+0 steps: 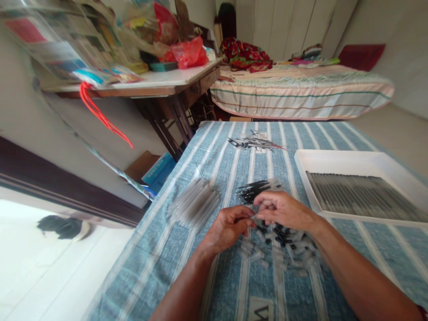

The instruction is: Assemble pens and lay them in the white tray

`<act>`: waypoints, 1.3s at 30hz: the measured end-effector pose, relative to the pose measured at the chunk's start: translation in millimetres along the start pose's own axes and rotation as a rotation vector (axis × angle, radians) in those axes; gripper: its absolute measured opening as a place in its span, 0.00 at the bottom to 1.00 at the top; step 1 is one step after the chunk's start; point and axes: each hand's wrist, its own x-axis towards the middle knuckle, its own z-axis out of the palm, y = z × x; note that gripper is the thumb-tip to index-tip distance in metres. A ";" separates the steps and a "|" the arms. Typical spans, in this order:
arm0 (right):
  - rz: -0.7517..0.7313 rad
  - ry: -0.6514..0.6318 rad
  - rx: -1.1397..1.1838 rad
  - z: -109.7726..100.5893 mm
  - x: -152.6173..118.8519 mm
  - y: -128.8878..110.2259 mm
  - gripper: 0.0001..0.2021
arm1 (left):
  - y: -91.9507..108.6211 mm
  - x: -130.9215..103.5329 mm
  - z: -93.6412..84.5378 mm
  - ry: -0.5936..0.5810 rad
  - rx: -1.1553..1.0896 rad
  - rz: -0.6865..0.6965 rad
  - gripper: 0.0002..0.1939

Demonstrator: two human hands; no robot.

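Observation:
My left hand point(230, 224) and my right hand point(283, 209) meet above the middle of the table, fingertips pinched close together. A small pale piece seems to sit between them, blurred and mostly hidden by the fingers. Just below lies a loose heap of small clear and black pen caps point(284, 243). Beyond my fingers rests a bundle of thin black-ended pen refills point(256, 191). To the left of my left hand is a stack of translucent pen barrels point(194, 204), smeared by motion.
A white tray point(302, 178) at the right holds a row of grey pens point(364, 196). Farther back, a pile of thin dark sticks point(256, 142) lies on the striped tablecloth point(207, 154). A cluttered desk point(187, 76) stands at the left and a bed point(301, 96) behind.

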 end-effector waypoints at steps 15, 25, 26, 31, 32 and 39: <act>0.028 -0.007 -0.145 0.8 -1.4 -5.7 0.04 | -1.9 0.7 -1.3 0.003 -0.002 -0.002 0.06; 0.056 0.002 -0.176 3.4 0.7 -2.8 0.11 | -2.2 0.8 -1.0 -0.009 0.019 0.012 0.07; 0.058 0.000 -0.196 3.4 0.6 -2.4 0.14 | -2.0 0.7 -1.0 -0.007 0.009 0.016 0.07; 0.055 0.017 -0.206 3.7 0.4 -1.4 0.14 | -2.8 0.3 -1.6 -0.003 0.009 0.014 0.08; 0.049 0.013 -0.207 3.9 0.5 -1.6 0.13 | -3.1 0.3 -1.7 -0.013 0.015 0.013 0.07; 0.046 0.013 -0.235 3.0 0.9 -1.8 0.17 | -6.2 1.4 -1.8 -0.009 0.012 0.007 0.08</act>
